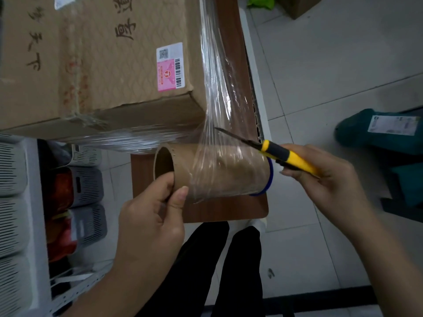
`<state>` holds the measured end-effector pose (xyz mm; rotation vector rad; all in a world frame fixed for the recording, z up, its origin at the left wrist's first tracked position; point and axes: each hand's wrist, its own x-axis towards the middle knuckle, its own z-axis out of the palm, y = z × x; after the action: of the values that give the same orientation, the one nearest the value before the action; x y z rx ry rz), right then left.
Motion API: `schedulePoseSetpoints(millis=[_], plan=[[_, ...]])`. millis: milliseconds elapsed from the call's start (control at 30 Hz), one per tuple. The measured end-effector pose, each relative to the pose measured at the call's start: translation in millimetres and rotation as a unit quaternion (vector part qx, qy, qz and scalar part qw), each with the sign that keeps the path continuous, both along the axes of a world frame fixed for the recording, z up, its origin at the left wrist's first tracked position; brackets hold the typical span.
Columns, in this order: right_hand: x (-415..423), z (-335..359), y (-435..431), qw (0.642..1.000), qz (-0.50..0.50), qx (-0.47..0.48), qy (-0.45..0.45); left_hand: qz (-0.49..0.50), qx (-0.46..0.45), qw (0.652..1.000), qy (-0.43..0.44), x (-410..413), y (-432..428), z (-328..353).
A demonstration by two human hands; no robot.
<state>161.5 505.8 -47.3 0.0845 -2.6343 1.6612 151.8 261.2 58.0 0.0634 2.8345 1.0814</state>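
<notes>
A large cardboard box [98,65] fills the upper left, its lower side and right edge wrapped in clear stretch film [217,88]. The film runs down to a brown cardboard roll [219,172] with a blue rim at its right end. My left hand [148,216] grips the roll's open left end, thumb outside and fingers inside the core. My right hand [320,177] holds scissors [274,152] with yellow and black handles. Their dark blades point up-left into the stretched film just above the roll.
The box lies on a brown wooden table [229,209] whose corner shows under the roll. Grey slotted baskets [87,186] and red items stand on white shelving at the left. A teal parcel [377,131] lies on the tiled floor at the right. My dark-clothed legs are below.
</notes>
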Motion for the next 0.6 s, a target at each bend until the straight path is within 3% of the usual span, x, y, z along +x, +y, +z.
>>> schedulePoseSetpoints(millis=[333,600], plan=[[-33,-5,1,0.987,0.061,0.142,0.043,0.016,0.016,0.999,-0.024,-6,-2,3],[-32,-12,28,0.972,0.101,0.21,0.007,0.017,-0.014,0.999,-0.027,-13,-9,1]])
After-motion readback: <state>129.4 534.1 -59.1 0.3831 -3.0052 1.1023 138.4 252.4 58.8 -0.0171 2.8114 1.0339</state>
